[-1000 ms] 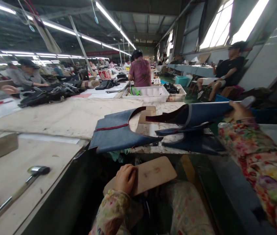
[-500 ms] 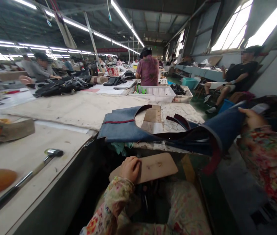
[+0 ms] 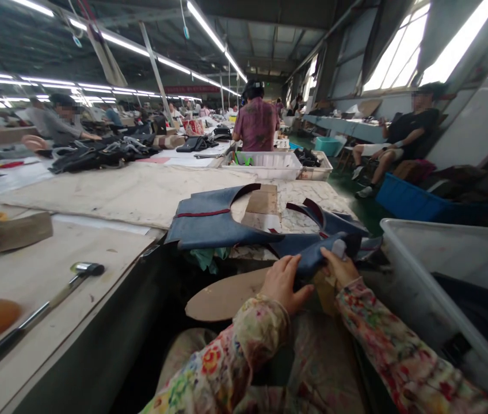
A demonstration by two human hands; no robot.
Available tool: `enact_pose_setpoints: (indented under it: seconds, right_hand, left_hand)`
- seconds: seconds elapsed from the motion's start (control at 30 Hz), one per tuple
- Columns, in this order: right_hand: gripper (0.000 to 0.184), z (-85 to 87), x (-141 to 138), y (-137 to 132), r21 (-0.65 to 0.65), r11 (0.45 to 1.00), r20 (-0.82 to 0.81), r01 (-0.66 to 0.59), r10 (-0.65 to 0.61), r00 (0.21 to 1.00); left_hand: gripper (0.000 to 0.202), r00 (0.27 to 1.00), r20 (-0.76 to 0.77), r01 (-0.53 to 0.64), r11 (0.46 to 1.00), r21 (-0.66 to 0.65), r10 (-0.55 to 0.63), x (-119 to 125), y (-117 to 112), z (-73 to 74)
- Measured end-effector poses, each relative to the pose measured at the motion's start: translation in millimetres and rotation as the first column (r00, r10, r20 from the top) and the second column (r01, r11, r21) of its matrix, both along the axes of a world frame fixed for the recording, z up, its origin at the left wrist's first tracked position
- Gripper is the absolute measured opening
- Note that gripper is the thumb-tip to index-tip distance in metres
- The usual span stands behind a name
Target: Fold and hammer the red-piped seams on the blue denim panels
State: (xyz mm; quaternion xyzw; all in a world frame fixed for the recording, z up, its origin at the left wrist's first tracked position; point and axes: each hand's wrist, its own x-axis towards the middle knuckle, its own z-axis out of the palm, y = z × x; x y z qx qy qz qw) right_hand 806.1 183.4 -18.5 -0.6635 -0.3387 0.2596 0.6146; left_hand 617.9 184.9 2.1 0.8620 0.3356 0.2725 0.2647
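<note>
A dark blue leather-like piece (image 3: 209, 215) with curved cut-outs and dark red edging lies over the table's front edge. My right hand (image 3: 339, 269) is closed on its folded right end, thumb on top. Close beside that fold is my left hand (image 3: 282, 283), thumb spread away from the fingers; the fingertips reach the blue material, and I cannot tell how firmly they touch it. Below, a flat tan board (image 3: 222, 296) with a rounded end rests above my lap, partly behind my left hand and sleeve.
On the left table lie a hammer (image 3: 86, 269) and a brown strip (image 3: 15, 234). A translucent bin (image 3: 425, 282) stands at my right, a blue crate (image 3: 408, 198) beyond it. White bins (image 3: 265, 164) sit behind the table. One person (image 3: 255, 121) is ahead; another (image 3: 416, 123) sits at right.
My right hand has brought the blue piece's raised end down and left, toward my lap. My left hand has left the tan board and moved right to the blue piece. The translucent bin is now uncovered.
</note>
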Motion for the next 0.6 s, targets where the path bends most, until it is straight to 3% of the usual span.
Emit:
enact_pose_setpoints:
  seconds: [0.13,0.23,0.33,0.5,0.6]
  right_hand:
    - [0.034,-15.5,-14.6,-11.7,-0.091,0.99,0.087,-0.107,0.115,0.99]
    - [0.034,-25.4,-16.5,-22.0,-0.112,0.975,0.176,-0.193,0.211,0.962]
    - [0.037,-50.9,-8.6,-30.0,-0.16,0.953,0.245,-0.256,0.29,0.925]
    - [0.036,-105.1,39.7,-30.0,-0.399,0.91,0.257,-0.112,0.228,0.939]
    - [0.026,-118.9,74.1,-23.6,-0.459,0.888,0.316,-0.017,0.181,0.931]
  left_hand:
    - [0.07,0.963,-0.264,-0.019,0.993,0.117,0.05,35.7,19.4,-7.6]
    - [0.044,0.937,-0.34,-0.038,0.989,0.144,0.086,46.9,39.4,-17.2]
    - [0.025,0.931,-0.348,-0.054,0.986,0.159,0.108,45.7,52.8,-20.5]
    - [0.026,0.927,-0.339,-0.091,0.974,0.209,0.16,34.2,54.3,-19.4]
    - [0.022,0.928,-0.343,-0.067,0.97,0.233,0.147,29.4,50.3,-18.2]
